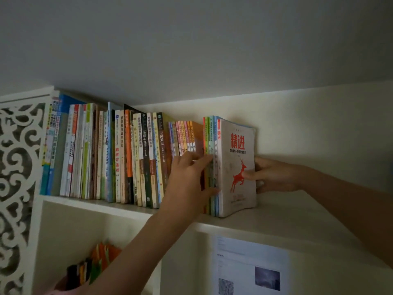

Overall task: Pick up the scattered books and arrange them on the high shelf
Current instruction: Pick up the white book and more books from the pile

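A small stack of upright books stands on the high white shelf (276, 218); its outermost one is a grey book with a red deer and red title (237, 145). My right hand (274, 175) holds that book from the right, thumb across its cover. My left hand (189, 179) reaches up from below and grips the stack's spines (209, 133), fingers spread into the gap left of it. A long row of upright books (119, 154) fills the shelf to the left, ending in thin pastel-spined volumes (182, 135).
A white carved fretwork panel (17, 167) closes the shelf's left end. The ceiling hangs close above. Below are a compartment with coloured paper items (95, 265) and a printed sheet (248, 267) stuck on a cabinet face. Bare shelf runs right of my right hand.
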Tool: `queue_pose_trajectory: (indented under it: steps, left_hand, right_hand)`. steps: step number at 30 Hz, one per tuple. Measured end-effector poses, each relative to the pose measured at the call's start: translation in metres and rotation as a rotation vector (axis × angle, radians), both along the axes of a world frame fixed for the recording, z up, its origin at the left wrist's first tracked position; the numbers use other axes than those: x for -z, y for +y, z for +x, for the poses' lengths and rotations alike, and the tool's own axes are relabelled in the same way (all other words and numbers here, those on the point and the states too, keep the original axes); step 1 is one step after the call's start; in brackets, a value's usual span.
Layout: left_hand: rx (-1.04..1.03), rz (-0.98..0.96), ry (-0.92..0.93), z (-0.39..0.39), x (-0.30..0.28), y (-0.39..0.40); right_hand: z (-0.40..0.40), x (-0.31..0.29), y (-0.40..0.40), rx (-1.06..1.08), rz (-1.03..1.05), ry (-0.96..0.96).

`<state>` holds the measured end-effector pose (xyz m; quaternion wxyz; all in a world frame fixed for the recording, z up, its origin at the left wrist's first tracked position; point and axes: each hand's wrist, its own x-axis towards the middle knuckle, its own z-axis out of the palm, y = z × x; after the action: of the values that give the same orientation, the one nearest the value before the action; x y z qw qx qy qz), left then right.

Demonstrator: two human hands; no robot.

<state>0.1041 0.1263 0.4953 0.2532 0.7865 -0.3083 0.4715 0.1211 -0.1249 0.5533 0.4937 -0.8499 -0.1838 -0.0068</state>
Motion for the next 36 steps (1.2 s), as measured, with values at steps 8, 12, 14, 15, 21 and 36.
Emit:
queue_pose_trajectory:
  steps: [8,12,14,15,21,36]
  left_hand:
    - [0.066,0.022,-0.14,0.029,0.006,0.012]
    - [0.103,0.061,-0.157,0.034,0.011,0.014]
    - [0.106,0.102,-0.164,0.036,0.013,0.016]
    - [0.098,0.119,-0.16,0.037,0.013,0.017]
    - [0.019,0.117,-0.179,0.039,0.014,0.01]
    - [-0.287,0.297,0.01,-0.021,0.007,0.004]
  right_hand:
    - [0.019,-0.007,0.029,0.405,-0.365,-0.406]
    - [-0.021,-0.001,0.048,0.228,-0.172,-0.354]
    - [-0.043,0.008,0.063,0.078,-0.282,-0.35]
    - [-0.045,0.013,0.069,0.061,-0.364,-0.4]
    - [-0.016,0.026,0.075,0.213,-0.501,-0.499]
    - [-0.05,0.056,0.095,0.463,-0.55,-0.484]
